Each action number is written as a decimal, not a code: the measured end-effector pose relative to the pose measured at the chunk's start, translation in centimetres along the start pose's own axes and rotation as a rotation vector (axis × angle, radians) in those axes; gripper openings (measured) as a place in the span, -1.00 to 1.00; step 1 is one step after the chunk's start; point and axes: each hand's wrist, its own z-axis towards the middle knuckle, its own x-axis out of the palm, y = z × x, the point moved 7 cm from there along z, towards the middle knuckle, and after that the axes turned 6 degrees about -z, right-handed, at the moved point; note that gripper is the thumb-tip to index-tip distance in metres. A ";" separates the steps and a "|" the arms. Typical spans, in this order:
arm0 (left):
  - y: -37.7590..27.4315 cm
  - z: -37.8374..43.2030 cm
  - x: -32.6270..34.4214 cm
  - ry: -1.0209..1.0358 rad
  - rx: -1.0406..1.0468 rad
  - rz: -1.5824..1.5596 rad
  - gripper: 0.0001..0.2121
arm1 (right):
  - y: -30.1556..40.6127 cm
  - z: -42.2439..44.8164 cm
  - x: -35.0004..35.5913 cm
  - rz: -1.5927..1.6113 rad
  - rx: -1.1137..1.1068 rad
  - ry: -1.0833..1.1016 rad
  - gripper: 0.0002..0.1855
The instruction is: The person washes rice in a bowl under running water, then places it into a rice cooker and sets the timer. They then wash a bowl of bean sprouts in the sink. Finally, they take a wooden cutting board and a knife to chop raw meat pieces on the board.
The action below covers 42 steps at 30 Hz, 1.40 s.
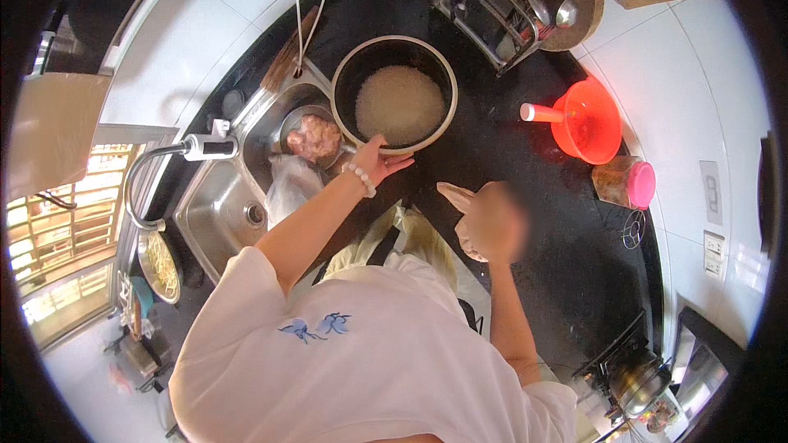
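A round dark-walled pot with a pale rim (456, 95) holds white rice grains (400, 101) in cloudy-looking water, beside the sink on the black counter. My left hand (381, 159), with a beaded bracelet at its wrist, grips the near rim, thumb over the edge and fingers stretched below it. To the right, my right hand (489, 221) is raised near the counter's front edge, apart from the pot. Its upper part is blurred; pale, mottled fingers show at its left side. Whether it holds anything is unclear.
At left, the steel sink (215, 215) contains a bowl of raw meat (314, 137) and a clear plastic bag (292, 187). A utensil rack (492, 18) stands behind; a red plastic basin (591, 123) and pink-lidded jar (622, 181) are at right. A stove (628, 375) lies lower right.
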 end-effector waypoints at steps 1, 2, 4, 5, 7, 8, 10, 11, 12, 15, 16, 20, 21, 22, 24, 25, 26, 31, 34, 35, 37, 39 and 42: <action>0.4 -0.5 -0.4 0.004 -0.005 0.018 -0.54 | 0.3 0.3 -0.1 0.053 -0.010 -0.016 -0.41; 0.7 -1.1 -1.1 -0.031 0.015 0.070 -0.55 | 0.5 0.5 -0.3 0.107 -0.020 -0.032 -0.46; 0.9 -1.9 -2.8 -0.094 0.044 0.124 -0.58 | 2.5 1.4 -1.9 0.223 -0.044 -0.057 -0.54; 1.0 -2.1 -3.5 -0.122 0.056 0.151 -0.59 | 3.8 2.3 -3.1 0.279 -0.053 -0.072 -0.58; 1.2 -3.6 -3.5 -0.169 0.067 0.230 -0.69 | 8.3 5.3 -5.8 1.037 0.216 0.182 -0.60; 1.1 -3.9 -4.0 -0.152 0.050 0.277 -0.72 | 11.3 6.2 -7.4 1.682 0.693 0.227 -0.58; 1.1 -5.3 -3.8 -0.198 0.060 0.354 -0.79 | 12.1 7.7 -1.2 1.974 0.525 0.099 -0.50; 1.3 -5.5 -4.3 -0.208 0.047 0.387 -0.79 | 12.1 8.5 0.7 1.700 0.612 0.102 -0.39; 1.4 -5.9 -4.9 -0.219 0.031 0.423 -0.80 | 11.7 9.3 2.2 1.626 0.525 0.042 -0.39; 2.6 -6.7 -6.8 -0.230 0.013 0.357 -0.84 | 11.2 10.9 2.1 1.442 0.519 0.122 -0.45; 3.0 -7.5 -6.7 -0.240 -0.003 0.329 -0.84 | 10.9 11.4 1.8 1.388 0.560 0.184 -0.47; 4.4 -10.5 -7.0 -0.285 -0.070 0.291 -0.79 | 11.1 15.6 0.9 1.307 0.438 0.307 -0.48; 4.7 -11.2 -7.2 -0.294 -0.079 0.292 -0.78 | 11.2 17.0 1.3 1.340 0.432 0.383 -0.46; 5.1 -11.6 -8.0 -0.296 -0.091 0.346 -0.77 | 12.2 18.8 0.8 1.398 0.367 0.425 -0.47; 5.5 -12.9 -8.7 -0.283 -0.149 0.487 -0.75 | 15.0 20.5 1.9 1.719 0.330 0.657 -0.49; 5.7 -13.4 -9.3 -0.278 -0.175 0.550 -0.74 | 16.9 20.7 1.9 1.809 0.318 0.836 -0.50; 5.9 -13.6 -9.9 -0.258 -0.201 0.609 -0.76 | 17.5 20.2 1.4 1.695 0.276 0.849 -0.50; 6.0 -16.1 -4.6 -0.272 -0.152 0.587 -0.83 | 16.6 17.2 0.3 1.506 0.245 0.713 -0.45; 5.9 -16.5 -2.6 -0.315 -0.064 0.488 -0.82 | 14.6 14.0 0.9 1.429 0.341 0.599 -0.42; 6.1 -15.8 -4.7 -0.276 -0.068 0.554 -0.82 | 13.9 12.9 1.0 1.422 0.385 0.568 -0.41; 5.5 -15.5 -4.0 -0.247 0.006 0.705 -0.81 | 13.3 11.0 1.7 1.406 0.451 0.543 -0.38; 4.4 -15.3 -2.8 -0.264 0.110 0.798 -0.80 | 12.5 9.7 2.1 1.417 0.533 0.556 -0.36; 3.5 -14.3 -2.8 -0.310 0.146 0.661 -0.86 | 10.8 9.0 1.6 1.467 0.691 0.634 -0.33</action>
